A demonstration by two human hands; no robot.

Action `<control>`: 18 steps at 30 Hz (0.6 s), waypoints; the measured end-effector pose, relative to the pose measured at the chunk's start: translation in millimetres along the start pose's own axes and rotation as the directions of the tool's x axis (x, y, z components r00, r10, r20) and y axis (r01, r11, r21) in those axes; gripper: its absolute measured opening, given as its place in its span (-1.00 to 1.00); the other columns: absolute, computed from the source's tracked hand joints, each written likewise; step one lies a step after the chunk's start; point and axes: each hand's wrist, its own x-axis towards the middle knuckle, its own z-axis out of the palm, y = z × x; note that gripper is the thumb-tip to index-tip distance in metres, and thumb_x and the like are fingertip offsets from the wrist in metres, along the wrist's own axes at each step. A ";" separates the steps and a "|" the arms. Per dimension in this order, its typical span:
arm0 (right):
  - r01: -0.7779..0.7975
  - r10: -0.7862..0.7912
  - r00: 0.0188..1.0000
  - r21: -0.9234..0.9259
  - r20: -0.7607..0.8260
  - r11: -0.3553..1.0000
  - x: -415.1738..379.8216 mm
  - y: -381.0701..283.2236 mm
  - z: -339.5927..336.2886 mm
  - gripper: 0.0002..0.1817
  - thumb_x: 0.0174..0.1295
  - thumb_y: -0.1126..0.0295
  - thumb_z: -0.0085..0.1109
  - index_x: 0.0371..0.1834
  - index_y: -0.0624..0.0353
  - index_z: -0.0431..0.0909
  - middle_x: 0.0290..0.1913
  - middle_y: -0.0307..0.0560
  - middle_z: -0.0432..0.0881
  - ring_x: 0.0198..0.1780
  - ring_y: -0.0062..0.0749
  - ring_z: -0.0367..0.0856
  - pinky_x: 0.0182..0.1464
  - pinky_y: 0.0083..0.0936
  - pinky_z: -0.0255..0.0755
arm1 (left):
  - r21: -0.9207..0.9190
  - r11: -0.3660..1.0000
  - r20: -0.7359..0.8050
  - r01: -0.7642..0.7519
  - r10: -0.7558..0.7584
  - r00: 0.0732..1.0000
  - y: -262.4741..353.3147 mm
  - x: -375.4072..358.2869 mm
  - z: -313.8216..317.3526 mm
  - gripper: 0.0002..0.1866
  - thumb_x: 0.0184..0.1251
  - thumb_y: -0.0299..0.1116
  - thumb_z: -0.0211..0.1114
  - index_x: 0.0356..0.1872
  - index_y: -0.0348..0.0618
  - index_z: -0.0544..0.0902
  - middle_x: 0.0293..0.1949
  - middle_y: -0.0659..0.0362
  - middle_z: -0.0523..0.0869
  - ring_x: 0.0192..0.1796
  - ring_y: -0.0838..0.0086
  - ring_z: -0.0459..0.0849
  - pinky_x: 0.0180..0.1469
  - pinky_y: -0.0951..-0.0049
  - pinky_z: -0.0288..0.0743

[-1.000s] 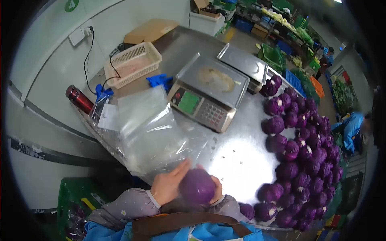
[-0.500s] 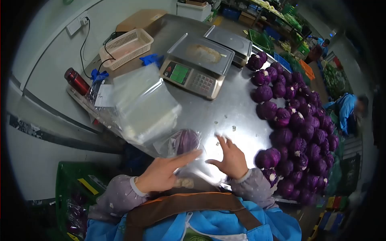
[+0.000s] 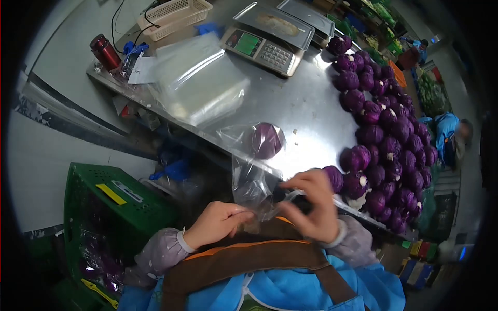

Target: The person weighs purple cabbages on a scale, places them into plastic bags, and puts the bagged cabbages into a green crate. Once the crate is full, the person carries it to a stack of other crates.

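A purple cabbage (image 3: 268, 141) sits inside a clear plastic bag (image 3: 249, 173) at the front edge of the steel table. The loose end of the bag hangs over the edge towards me. My left hand (image 3: 220, 224) is closed, pinching the bag's lower end between thumb and fingers. Blurred by motion, my right hand (image 3: 314, 205) is held beside the bag's right side, its thumb and fingers spread apart. Between them shows a small dark thing with a pale curved rim (image 3: 294, 196), too blurred to name.
Many purple cabbages (image 3: 391, 147) are heaped along the table's right side. A stack of clear bags (image 3: 199, 78), a scale (image 3: 270, 44), a red flask (image 3: 105, 52) and a cream basket (image 3: 176, 18) stand behind. A green crate (image 3: 122, 199) holds bagged cabbages at lower left. A person in blue (image 3: 445, 132) is at right.
Both hands have come back towards my body. My left hand has gone from pointing beside the bagged cabbage to pinching the bag's end, now drawn over the table edge. My view has shifted.
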 end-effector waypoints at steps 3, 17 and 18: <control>-0.054 0.021 0.958 0.109 0.286 0.993 -10.6 11.0 63.5 -0.69 -0.04 0.22 0.34 -0.36 0.22 0.54 -0.36 0.01 0.52 -0.22 -0.10 0.49 -0.16 -0.32 0.35 | 0.274 0.958 0.070 -0.088 0.071 0.995 -8.5 -4.1 -1.2 -0.84 0.22 -0.42 0.14 -0.34 -0.29 0.64 -0.68 0.12 0.60 -0.63 0.55 0.58 -0.54 0.52 0.39; -0.260 -0.087 0.941 0.861 0.328 0.437 -53.6 1.9 -100.3 -0.84 0.25 0.40 0.02 -0.44 0.20 0.49 -0.33 -0.09 0.55 -0.43 -0.53 0.49 -0.47 -0.51 0.38 | 0.688 0.477 0.413 -0.547 0.363 0.836 -24.1 117.2 -42.3 -0.74 0.26 -0.36 0.16 -0.04 -0.07 0.64 0.15 0.07 0.52 0.38 0.12 0.20 0.32 0.19 0.10; -0.380 -0.464 0.835 0.920 0.297 -0.096 -91.4 58.6 -119.6 -0.85 0.23 0.38 0.04 -0.45 0.20 0.50 -0.35 -0.07 0.56 -0.42 -0.49 0.51 -0.45 -0.51 0.41 | 0.678 0.493 0.409 -0.545 0.364 0.837 -25.7 114.9 -45.8 -0.74 0.26 -0.36 0.16 -0.04 -0.07 0.64 0.15 0.07 0.52 0.38 0.12 0.20 0.32 0.19 0.10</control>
